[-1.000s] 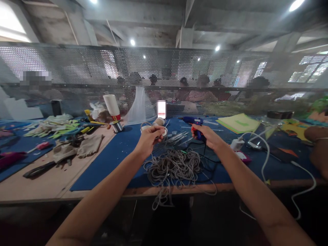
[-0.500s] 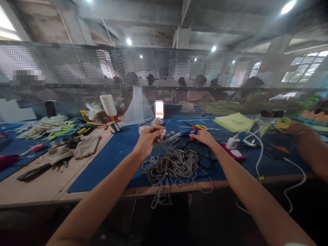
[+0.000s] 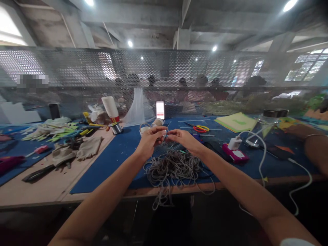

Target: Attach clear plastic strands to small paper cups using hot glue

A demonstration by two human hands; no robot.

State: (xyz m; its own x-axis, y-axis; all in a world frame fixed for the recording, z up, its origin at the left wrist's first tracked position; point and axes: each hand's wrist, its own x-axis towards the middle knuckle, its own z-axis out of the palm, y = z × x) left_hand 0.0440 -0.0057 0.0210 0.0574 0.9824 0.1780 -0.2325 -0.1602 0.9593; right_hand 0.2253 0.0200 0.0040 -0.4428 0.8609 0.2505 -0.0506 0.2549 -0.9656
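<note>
My left hand [image 3: 150, 140] pinches a small white piece [image 3: 164, 132] with a thin stick-like end above the blue mat. Beside it, my right hand [image 3: 185, 139] is closed at the fingertips, meeting the left fingers; what it grips is too small to make out. A blue tool [image 3: 197, 137], like a glue gun, lies behind my right wrist, partly covered. Below both hands sits a tangled heap of grey cord [image 3: 174, 167], some of it hanging over the table edge. Clear thin sticks lie between hands and cord. Behind my left hand is a roll of tape [image 3: 145, 129].
Scissors with red and yellow handles [image 3: 201, 128] lie behind my right hand. A magenta power block [image 3: 235, 152] with a white charger and cables stands at right, near another person's arm [image 3: 316, 150]. Left are gloves [image 3: 89, 147], stacked paper cups [image 3: 110, 107] and pliers-like tools.
My right hand has left the blue tool and moved left to meet my left hand. My left hand stays in place with the white piece. The view has shifted slightly.
</note>
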